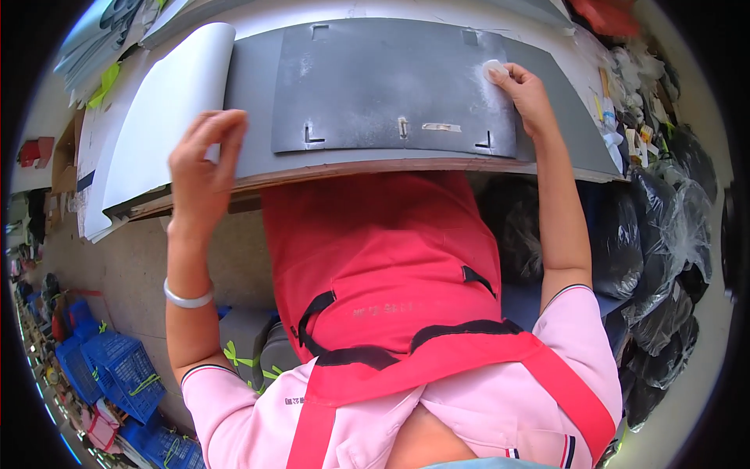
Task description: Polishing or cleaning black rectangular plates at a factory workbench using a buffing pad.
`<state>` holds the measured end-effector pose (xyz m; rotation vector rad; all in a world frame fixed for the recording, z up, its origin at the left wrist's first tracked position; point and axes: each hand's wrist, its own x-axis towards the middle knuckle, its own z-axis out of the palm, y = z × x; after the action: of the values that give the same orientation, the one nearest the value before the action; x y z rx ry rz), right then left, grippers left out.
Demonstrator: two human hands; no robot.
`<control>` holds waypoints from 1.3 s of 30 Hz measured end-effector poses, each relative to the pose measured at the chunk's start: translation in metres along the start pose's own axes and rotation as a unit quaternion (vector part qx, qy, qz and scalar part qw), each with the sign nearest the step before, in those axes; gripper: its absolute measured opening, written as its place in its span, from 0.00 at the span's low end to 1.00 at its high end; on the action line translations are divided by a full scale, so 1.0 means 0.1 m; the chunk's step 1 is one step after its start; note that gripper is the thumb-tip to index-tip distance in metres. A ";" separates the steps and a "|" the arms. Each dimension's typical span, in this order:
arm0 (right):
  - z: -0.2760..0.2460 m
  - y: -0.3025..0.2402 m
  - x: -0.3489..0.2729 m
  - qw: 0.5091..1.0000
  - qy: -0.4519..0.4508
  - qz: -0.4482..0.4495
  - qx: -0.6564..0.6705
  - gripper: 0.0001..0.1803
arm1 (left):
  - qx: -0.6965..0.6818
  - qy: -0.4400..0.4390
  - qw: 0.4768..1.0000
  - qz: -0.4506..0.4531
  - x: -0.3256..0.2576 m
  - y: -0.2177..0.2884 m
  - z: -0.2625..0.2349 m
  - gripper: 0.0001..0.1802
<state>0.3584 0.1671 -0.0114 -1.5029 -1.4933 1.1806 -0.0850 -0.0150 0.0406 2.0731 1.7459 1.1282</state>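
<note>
My right hand (525,94) pinches a small round white piece (494,70), chalk-like, at the upper right edge of a dark grey template board (375,86). White powder marks smear the board near its left and right sides. Cut into it are square notches along the far edge and L-shaped slots at the near corners. A short strip of tape (441,127) is stuck near its front. The board lies flat on grey sheet material (254,94). My left hand (205,160) is raised at the left, thumb and fingers drawn together. Its fingertips are slightly blurred, and anything between them is not visible.
A white sheet (172,102) is curled back over the table's left part. Black plastic bags (617,242) crowd the right side. Blue crates (125,371) stand on the floor at lower left. Brushes and small tools (609,109) lie at the table's right end.
</note>
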 end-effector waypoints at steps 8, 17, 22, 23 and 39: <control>-0.11 0.08 0.15 0.980 0.005 -0.088 -0.181 0.20 | 0.068 -0.173 0.981 0.056 0.01 0.26 0.66 0.13; -0.09 0.11 0.08 0.988 -0.023 -0.082 -0.132 0.17 | 0.057 -0.194 0.979 0.021 -0.07 0.24 0.66 0.12; -0.09 0.10 0.05 0.987 -0.034 -0.113 -0.113 0.17 | 0.056 -0.171 0.984 0.021 -0.10 0.26 0.70 0.10; -0.09 0.10 0.05 0.987 -0.037 -0.105 -0.118 0.17 | 0.055 -0.172 0.983 0.020 -0.11 0.26 0.70 0.10; -0.06 0.07 0.03 0.981 -0.021 -0.107 -0.162 0.21 | 0.047 -0.143 0.988 0.040 -0.15 0.22 0.74 0.08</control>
<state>0.3662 0.1703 -0.0162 -1.4835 -1.8946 0.8768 -0.0199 -0.0116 -0.0037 2.2486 1.6180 0.7322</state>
